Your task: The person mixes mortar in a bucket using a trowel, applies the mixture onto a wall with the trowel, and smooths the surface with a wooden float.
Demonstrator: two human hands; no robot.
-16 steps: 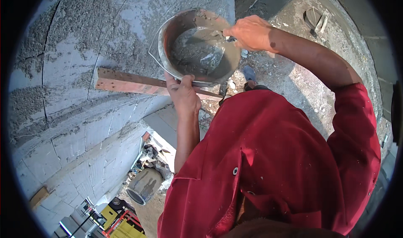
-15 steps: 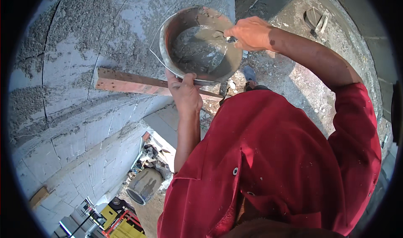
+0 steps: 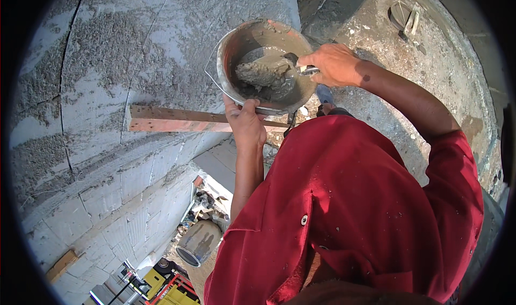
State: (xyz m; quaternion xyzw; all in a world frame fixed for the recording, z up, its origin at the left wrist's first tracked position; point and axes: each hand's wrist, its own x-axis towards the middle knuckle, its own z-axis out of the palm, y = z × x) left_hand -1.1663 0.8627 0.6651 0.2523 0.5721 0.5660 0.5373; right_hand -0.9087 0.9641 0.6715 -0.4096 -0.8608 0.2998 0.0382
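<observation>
I see a wooden batten (image 3: 177, 119) across the plastered block wall (image 3: 107, 63). My left hand (image 3: 245, 123) clamps its fingers on the mortar bucket (image 3: 266, 66) rim nearest me; my right hand (image 3: 334, 64) closes around a trowel (image 3: 269, 74) loaded with mortar inside it.

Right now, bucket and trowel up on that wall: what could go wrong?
1. The left hand grips the bucket only at its near rim; tilted, it could slip or spill mortar.
2. The right hand loads the trowel; a heavy scoop may drop off.
3. Far below lie a drum and yellow equipment; anything falling could hit them.
</observation>
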